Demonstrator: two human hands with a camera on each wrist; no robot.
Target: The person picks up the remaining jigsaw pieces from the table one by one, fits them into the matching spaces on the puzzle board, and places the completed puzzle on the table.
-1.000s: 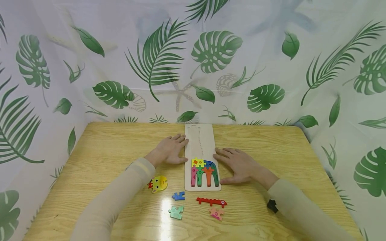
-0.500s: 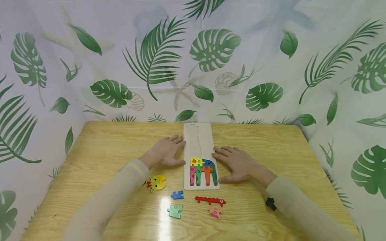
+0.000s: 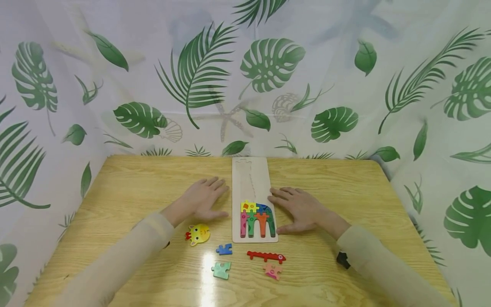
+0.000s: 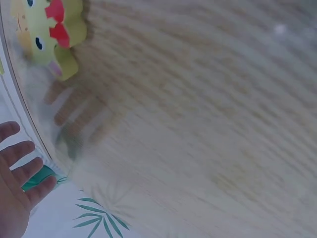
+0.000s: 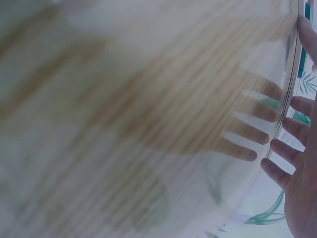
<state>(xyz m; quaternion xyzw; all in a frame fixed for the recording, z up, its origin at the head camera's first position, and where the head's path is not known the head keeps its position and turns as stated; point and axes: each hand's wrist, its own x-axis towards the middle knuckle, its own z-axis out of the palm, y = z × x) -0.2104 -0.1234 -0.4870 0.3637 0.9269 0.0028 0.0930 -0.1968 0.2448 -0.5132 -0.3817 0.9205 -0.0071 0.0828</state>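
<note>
A pale wooden puzzle board (image 3: 261, 179) lies upright before me, with colourful body and leg pieces (image 3: 262, 219) filling its lower half and a bare recess above. Just left of the board, apart from it, my left hand (image 3: 199, 199) is spread with nothing in it. My right hand (image 3: 297, 209) has its fingertips at the board's right edge, fingers extended. Below the left hand lies a yellow giraffe-head piece (image 3: 199, 234), also seen in the left wrist view as the giraffe head (image 4: 42, 34). Both wrist views show the hands with fingers straight.
In front of the board lie a blue piece (image 3: 224, 249), a light green piece (image 3: 221, 270), a long red piece (image 3: 266, 256) and a pink piece (image 3: 272, 271). A leaf-printed cloth (image 3: 215, 140) stands behind the wooden table (image 3: 326, 273).
My left hand has moved left and slightly down, away from the board's edge, uncovering more of the giraffe head. The right hand and the board stay nearly in place.
</note>
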